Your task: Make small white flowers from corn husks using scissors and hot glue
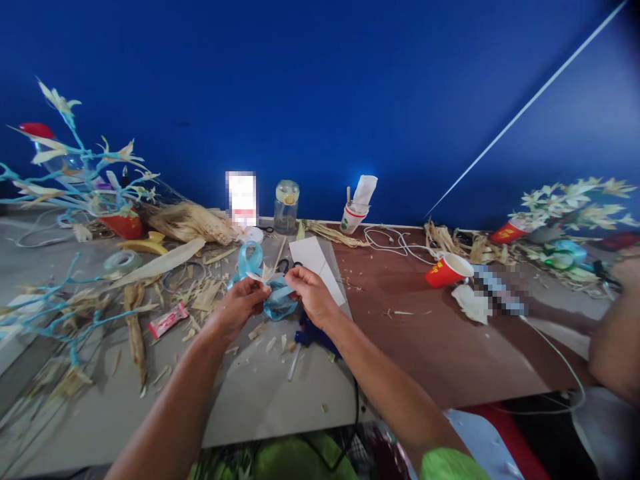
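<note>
Over the grey table my left hand [244,305] is closed in a pinch on the base of a small pale dried-husk flower [267,275]. Facing it, my right hand [311,291] pinches a length of light blue tape [283,291] that runs to the flower. More of the blue tape loops below and behind my hands, with one loop [250,259] standing up at the back. Dark scissor handles [284,265] show just beyond my fingers. A dark blue glue gun [316,335] with a clear stick lies beneath my right wrist.
Blue-wrapped branches with husk flowers [85,157] stand in a red cup [123,225] at left. Husk scraps [207,293] and a pink wrapper [169,321] litter the table. A glass jar [287,208] stands at the wall. A red cup [449,269] lies tipped; another person's arm [617,320] is far right.
</note>
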{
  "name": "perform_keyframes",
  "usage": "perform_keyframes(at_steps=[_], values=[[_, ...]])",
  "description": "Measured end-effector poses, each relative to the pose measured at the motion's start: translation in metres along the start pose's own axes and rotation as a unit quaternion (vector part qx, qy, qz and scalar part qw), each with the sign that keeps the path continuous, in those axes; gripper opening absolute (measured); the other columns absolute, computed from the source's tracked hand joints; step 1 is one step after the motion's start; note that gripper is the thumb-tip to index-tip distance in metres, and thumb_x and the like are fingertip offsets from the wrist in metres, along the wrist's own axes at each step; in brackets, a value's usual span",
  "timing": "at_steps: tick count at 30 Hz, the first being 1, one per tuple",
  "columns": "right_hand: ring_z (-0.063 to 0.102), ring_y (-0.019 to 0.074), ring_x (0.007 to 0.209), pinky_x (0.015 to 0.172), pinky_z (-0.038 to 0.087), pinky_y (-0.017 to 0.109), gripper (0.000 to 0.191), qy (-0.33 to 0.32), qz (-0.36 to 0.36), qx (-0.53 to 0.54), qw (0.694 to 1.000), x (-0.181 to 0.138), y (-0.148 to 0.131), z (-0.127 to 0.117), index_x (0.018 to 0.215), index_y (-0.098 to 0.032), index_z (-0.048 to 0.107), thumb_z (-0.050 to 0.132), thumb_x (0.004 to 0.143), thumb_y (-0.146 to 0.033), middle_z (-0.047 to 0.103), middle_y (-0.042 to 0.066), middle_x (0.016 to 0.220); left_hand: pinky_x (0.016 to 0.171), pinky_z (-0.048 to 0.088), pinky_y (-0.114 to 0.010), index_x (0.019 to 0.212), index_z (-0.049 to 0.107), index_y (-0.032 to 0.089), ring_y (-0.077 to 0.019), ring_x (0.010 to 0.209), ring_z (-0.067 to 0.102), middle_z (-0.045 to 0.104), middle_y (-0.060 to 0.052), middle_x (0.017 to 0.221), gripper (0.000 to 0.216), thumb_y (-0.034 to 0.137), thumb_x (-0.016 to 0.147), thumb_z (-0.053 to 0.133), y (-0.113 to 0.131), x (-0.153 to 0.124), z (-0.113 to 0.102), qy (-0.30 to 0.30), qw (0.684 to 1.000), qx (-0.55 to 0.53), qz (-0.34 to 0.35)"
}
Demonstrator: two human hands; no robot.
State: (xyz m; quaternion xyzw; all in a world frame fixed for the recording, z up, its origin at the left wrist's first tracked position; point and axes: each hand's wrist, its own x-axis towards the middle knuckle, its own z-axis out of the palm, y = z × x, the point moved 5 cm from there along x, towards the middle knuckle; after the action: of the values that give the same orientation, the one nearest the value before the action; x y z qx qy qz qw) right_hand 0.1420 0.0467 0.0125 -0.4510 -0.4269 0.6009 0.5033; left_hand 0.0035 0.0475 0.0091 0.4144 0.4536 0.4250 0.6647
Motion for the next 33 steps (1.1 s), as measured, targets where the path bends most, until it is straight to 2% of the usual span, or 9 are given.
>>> perform_keyframes(at_steps=[3, 6, 11, 13, 17, 21, 24, 28, 33], values=[[0.052, 0.0114, 0.063, 0.061, 0.04, 0.023, 0.019, -0.012, -0.078, -0.127, 0.989, -0.002, -0.014, -0.006, 0.084, -0.017, 0.059, 0.053, 0.077, -0.034, 0.057, -0.002, 0.068, 0.042, 0.031, -0.018, 0.067, 0.054, 0.014, -0.0059, 0.045, 0.042, 0.048, 0.005, 0.055, 0.03, 0.032, 0.058, 0.076, 0.001, 0.0, -0.003, 0.004, 1.0, -0.016, 0.001], [0.056, 0.0141, 0.079, 0.074, 0.042, 0.026, 0.023, 0.028, -0.16, -0.258, 0.952, -0.001, -0.033, -0.02, 0.092, -0.016, 0.063, 0.046, 0.083, -0.029, 0.063, 0.005, 0.089, 0.042, 0.029, -0.017, 0.069, 0.054, 0.014, -0.0035, 0.043, 0.038, 0.047, 0.005, 0.056, 0.027, 0.029, 0.06, 0.075, 0.003, -0.001, -0.004, 0.006, 0.999, -0.051, 0.01], [0.056, 0.0135, 0.074, 0.074, 0.042, 0.026, 0.022, 0.013, -0.164, -0.436, 0.885, 0.026, -0.038, -0.036, 0.089, -0.016, 0.067, 0.046, 0.082, -0.019, 0.065, 0.004, 0.086, 0.042, 0.027, -0.016, 0.068, 0.054, 0.013, -0.0014, 0.041, 0.034, 0.045, 0.006, 0.054, 0.025, 0.026, 0.061, 0.075, 0.005, -0.002, -0.004, -0.007, 0.997, -0.083, 0.008], [0.056, 0.0148, 0.082, 0.079, 0.041, 0.027, 0.023, -0.027, -0.178, -0.518, 0.836, 0.042, -0.035, -0.032, 0.09, -0.017, 0.068, 0.048, 0.081, -0.014, 0.066, 0.005, 0.092, 0.041, 0.026, -0.016, 0.067, 0.054, 0.013, -0.0015, 0.041, 0.033, 0.044, 0.006, 0.053, 0.025, 0.026, 0.062, 0.075, 0.005, -0.002, -0.004, -0.008, 0.997, -0.083, 0.005], [0.051, 0.0202, 0.097, 0.086, 0.036, 0.031, 0.032, -0.153, -0.223, -0.675, 0.687, 0.063, -0.022, -0.016, 0.102, -0.019, 0.067, 0.05, 0.077, -0.008, 0.062, 0.007, 0.111, 0.041, 0.023, -0.016, 0.066, 0.054, 0.013, -0.0011, 0.041, 0.032, 0.044, 0.007, 0.052, 0.026, 0.027, 0.062, 0.075, 0.002, -0.001, -0.005, -0.005, 0.997, -0.078, -0.004], [0.048, 0.0223, 0.1, 0.082, 0.036, 0.034, 0.037, -0.238, -0.27, -0.74, 0.568, 0.068, -0.015, -0.006, 0.112, -0.023, 0.061, 0.048, 0.08, -0.008, 0.057, 0.008, 0.12, 0.041, 0.023, -0.016, 0.065, 0.053, 0.013, -0.0013, 0.041, 0.032, 0.043, 0.007, 0.051, 0.027, 0.027, 0.061, 0.076, -0.001, -0.001, -0.004, -0.01, 0.997, -0.08, -0.023], [0.047, 0.0226, 0.102, 0.08, 0.035, 0.034, 0.039, -0.268, -0.301, -0.76, 0.509, 0.066, -0.014, -0.005, 0.116, -0.023, 0.057, 0.048, 0.081, -0.009, 0.053, 0.009, 0.123, 0.041, 0.023, -0.016, 0.065, 0.053, 0.014, -0.0016, 0.04, 0.033, 0.044, 0.007, 0.05, 0.028, 0.027, 0.059, 0.077, -0.002, 0.0, -0.004, -0.002, 0.996, -0.083, -0.028], [0.049, 0.0209, 0.095, 0.075, 0.034, 0.033, 0.038, -0.29, -0.331, -0.768, 0.465, 0.064, -0.01, -0.005, 0.122, -0.023, 0.051, 0.043, 0.086, -0.011, 0.057, 0.01, 0.113, 0.04, 0.023, -0.016, 0.063, 0.052, 0.014, -0.0017, 0.039, 0.033, 0.043, 0.007, 0.049, 0.029, 0.027, 0.059, 0.077, -0.003, 0.001, -0.003, -0.004, 0.996, -0.083, -0.033], [0.049, 0.0189, 0.086, 0.07, 0.032, 0.032, 0.036, -0.314, -0.36, -0.764, 0.434, 0.067, -0.007, -0.002, 0.123, -0.025, 0.049, 0.035, 0.092, -0.015, 0.062, 0.006, 0.1, 0.04, 0.023, -0.016, 0.065, 0.054, 0.013, -0.0011, 0.038, 0.032, 0.044, 0.006, 0.049, 0.028, 0.026, 0.058, 0.077, -0.003, 0.002, -0.002, -0.015, 0.995, -0.097, -0.031]])
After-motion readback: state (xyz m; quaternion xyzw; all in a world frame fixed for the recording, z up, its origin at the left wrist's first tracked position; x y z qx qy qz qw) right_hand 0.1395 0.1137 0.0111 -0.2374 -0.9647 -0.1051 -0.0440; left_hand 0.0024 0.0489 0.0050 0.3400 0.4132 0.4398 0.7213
